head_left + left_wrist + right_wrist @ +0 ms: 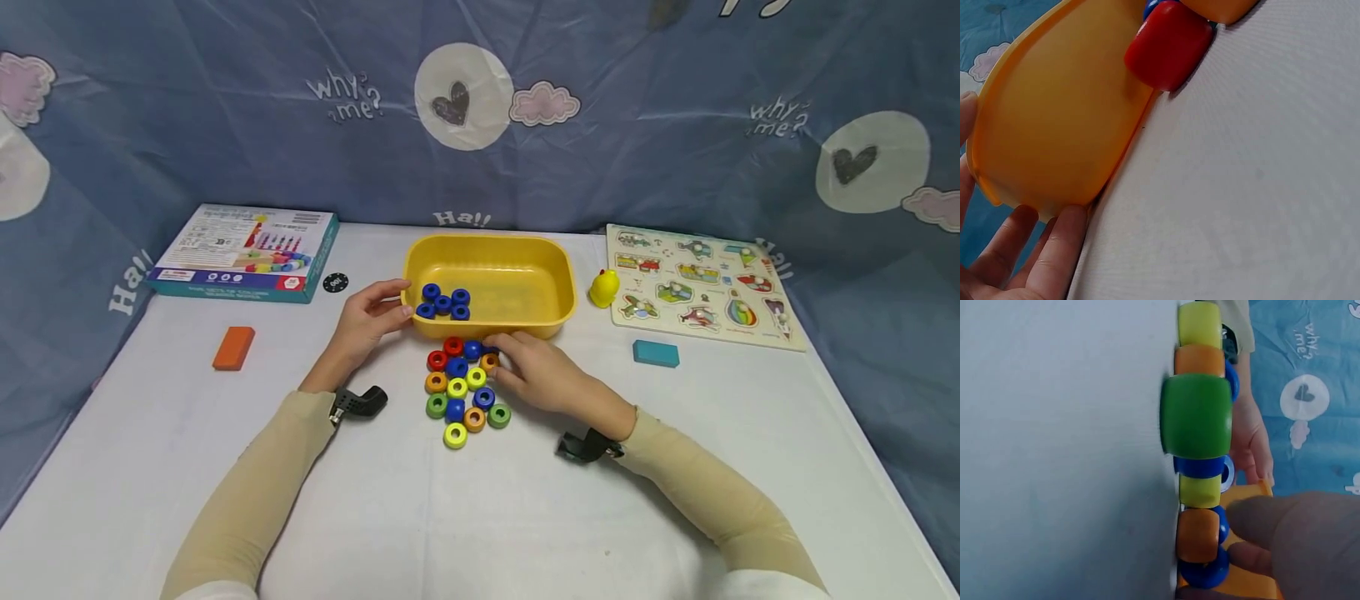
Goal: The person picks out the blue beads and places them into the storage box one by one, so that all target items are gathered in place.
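A yellow plastic tray [517,283] stands at the back middle of the table, with several blue beads [443,304] in its near left corner. My left hand [369,321] holds its left end, thumb and fingertips at the rim and outer wall. A loose group of red, orange, yellow, green and blue beads [457,388] lies in front of it. My right hand [543,371] reaches into this group from the right, fingers bent around a blue bead [1204,570] close to the tray's near wall. An orange bead [1197,535] sits beside those fingers. The right fingertips partly cover the blue bead from above.
At the back left lies a boxed toy set [243,250] beside a black round chip [335,282]. An orange block [234,348] is nearer. To the right are a yellow toy duck [603,288], a picture puzzle board [697,283] and a teal block [656,353].
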`<state>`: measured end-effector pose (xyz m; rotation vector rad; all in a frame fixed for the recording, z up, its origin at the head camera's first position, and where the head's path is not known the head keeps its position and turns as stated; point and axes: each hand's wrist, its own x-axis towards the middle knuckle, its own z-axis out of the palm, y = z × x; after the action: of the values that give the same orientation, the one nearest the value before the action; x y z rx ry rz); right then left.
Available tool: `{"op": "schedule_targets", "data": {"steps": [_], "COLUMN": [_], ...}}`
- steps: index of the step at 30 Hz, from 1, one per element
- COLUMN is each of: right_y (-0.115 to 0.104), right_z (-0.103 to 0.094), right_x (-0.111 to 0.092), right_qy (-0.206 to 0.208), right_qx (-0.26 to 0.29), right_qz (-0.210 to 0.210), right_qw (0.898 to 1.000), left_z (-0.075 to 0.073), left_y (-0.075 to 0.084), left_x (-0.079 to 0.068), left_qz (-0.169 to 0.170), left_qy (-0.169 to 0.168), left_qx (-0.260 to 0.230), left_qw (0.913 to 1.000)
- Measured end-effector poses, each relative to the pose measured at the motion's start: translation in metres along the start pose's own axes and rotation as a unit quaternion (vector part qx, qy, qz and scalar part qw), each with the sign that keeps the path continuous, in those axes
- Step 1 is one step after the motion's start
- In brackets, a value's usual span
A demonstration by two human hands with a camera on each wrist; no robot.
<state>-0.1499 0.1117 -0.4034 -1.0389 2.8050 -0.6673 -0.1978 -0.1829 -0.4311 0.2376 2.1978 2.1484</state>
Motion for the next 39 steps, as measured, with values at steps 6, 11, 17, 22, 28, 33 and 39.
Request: {"op": "schedule_targets", "data": {"steps": [6, 11, 17, 22, 28, 33, 39], "right_y": [0.003, 0.005, 0.004, 0.005, 0.005, -0.001, -0.011], "right_z": [0.005, 0.009, 0.009, 0.010, 0.011, 0.007, -0.025], "right_x": [0.001, 0.002, 0.002, 0.001, 0.001, 0.003, 0.018], "right_qy": [0.041, 0.060, 0.048, 0.062, 0.086, 0.113, 0.177], "right_qx": [0.010, -0.029, -0.068, -0.038, -0.014, -0.008, 0.064], "right_qz": [0.008, 0.005, -0.012, -0.013, -0.024, -0.067, -0.134], "right_qw": [0.999, 0.998, 0.996, 0.997, 0.996, 0.991, 0.973], "left_z": [0.000, -0.001, -0.002, -0.001, -0.001, -0.002, 0.000], "left_y": [-0.002, -0.002, -0.002, -0.001, -0.001, -0.001, -0.001], "left_x": [0.000, 0.001, 0.000, -0.002, -0.002, -0.001, 0.000], "left_qz": [0.002, 0.002, 0.007, 0.003, 0.004, 0.007, 0.004], "left_qy": [-0.002, -0.002, -0.002, -0.002, -0.007, -0.006, -0.007], "left_qx": [-0.001, 0.003, -0.004, -0.008, 0.006, 0.007, -0.005], "left_qw": [1.0000, 1.0000, 1.0000, 1.0000, 1.0000, 0.9999, 1.0000]}}
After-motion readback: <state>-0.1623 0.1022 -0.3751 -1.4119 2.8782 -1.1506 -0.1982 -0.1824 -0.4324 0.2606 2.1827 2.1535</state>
